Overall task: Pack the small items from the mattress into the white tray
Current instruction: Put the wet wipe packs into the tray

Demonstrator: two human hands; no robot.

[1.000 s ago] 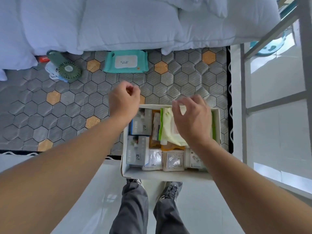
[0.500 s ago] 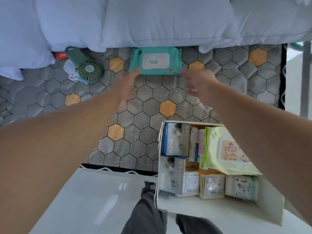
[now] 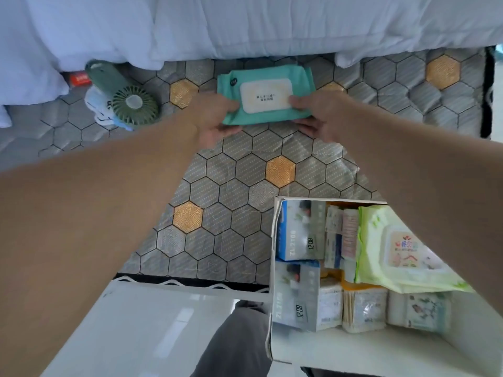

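A teal pack of wet wipes [image 3: 265, 80] lies on the hexagon-patterned mattress [image 3: 245, 186], just in front of the white quilt. My left hand [image 3: 215, 118] grips its left end and my right hand [image 3: 317, 115] grips its right end, thumbs on top and fingers under the near edge. The white tray [image 3: 275, 268] sits at the mattress's near edge, lower right. It holds two blue-grey boxes [image 3: 299, 229], a light green wipes pack [image 3: 394, 248] and several small tissue packs [image 3: 364, 308].
A green handheld fan [image 3: 133, 103] lies at the left on a white-blue mask [image 3: 95, 104], with a small red packet [image 3: 79, 78] behind it. The white quilt [image 3: 245, 23] covers the far side. My dark trouser legs [image 3: 234, 346] and white floor show below.
Both hands left the tray, reached forward across the mattress and took hold of the teal wipes pack. The view swung left, so the tray now sits at the lower right.
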